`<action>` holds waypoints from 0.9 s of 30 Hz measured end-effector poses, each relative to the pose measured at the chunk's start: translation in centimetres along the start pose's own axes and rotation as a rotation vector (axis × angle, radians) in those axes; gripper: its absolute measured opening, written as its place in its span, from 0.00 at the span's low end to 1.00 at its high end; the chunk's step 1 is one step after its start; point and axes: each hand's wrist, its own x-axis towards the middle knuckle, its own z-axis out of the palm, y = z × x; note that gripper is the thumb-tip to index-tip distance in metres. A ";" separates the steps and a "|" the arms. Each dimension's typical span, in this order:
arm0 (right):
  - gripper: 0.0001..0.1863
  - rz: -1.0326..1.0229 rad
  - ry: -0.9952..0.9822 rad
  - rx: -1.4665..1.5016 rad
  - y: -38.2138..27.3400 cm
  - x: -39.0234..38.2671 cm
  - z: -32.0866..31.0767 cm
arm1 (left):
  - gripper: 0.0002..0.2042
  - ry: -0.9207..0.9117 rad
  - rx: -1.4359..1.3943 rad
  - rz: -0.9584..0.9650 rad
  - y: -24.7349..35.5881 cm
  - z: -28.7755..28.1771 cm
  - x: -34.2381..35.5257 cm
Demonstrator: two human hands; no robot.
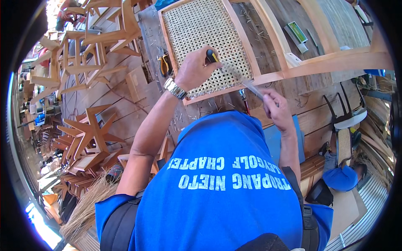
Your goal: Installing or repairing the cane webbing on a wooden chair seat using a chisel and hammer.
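A wooden frame (247, 35) with a woven cane panel (201, 31) lies on the workbench. Over the panel's near part, my left hand (197, 69) is closed around a hand tool with a black and yellow handle (212, 56). Its shaft is blurred and points toward the frame's near right corner, so its exact kind is unclear. My right hand (277, 108) grips a grey metal bar (253, 89), smeared by motion, whose far end is close to that corner. Yellow-handled pliers (164, 62) lie left of the panel. A red-handled tool (245, 101) sits just in front of the frame.
Larger wooden framing (322, 62) spans the bench at right, with a small green and white box (297, 36) inside it. Small slivers litter the bench. Wooden chair parts (92, 134) are piled at left. At far right, a person in blue (341, 178) holds a cane panel.
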 end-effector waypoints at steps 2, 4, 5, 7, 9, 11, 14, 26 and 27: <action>0.14 0.016 -0.137 -0.105 -0.1 -0.3 -0.8 | 0.14 0.055 -0.027 -0.007 -0.3 -0.4 -0.5; 0.14 0.018 0.058 0.016 -0.2 -0.3 -1.4 | 0.14 0.083 -0.108 0.005 -0.1 -0.6 -0.7; 0.14 0.019 0.055 0.016 -0.3 -0.4 -1.4 | 0.14 0.052 -0.043 -0.008 0.3 -0.7 -0.7; 0.14 0.000 0.110 0.154 -0.4 -0.5 -1.4 | 0.16 0.029 -0.060 -0.002 0.2 0.1 -0.6; 0.14 -0.028 0.132 0.135 -0.2 -0.7 -0.2 | 0.16 0.023 -0.055 0.016 -0.2 0.7 -0.6; 0.14 -0.053 0.160 0.117 0.0 -1.2 -0.1 | 0.16 0.001 -0.041 0.011 0.6 0.2 -0.6; 0.14 -0.024 -0.095 -0.120 0.4 -2.2 -1.3 | 0.15 0.020 -0.030 -0.024 0.5 -0.5 -1.3; 0.14 0.063 -0.100 -0.033 0.6 -3.7 -0.4 | 0.14 -0.010 -0.090 0.034 0.6 0.2 -1.6; 0.14 0.058 0.000 0.054 1.1 -3.8 -0.5 | 0.14 -0.051 -0.063 -0.079 0.8 -0.7 -1.6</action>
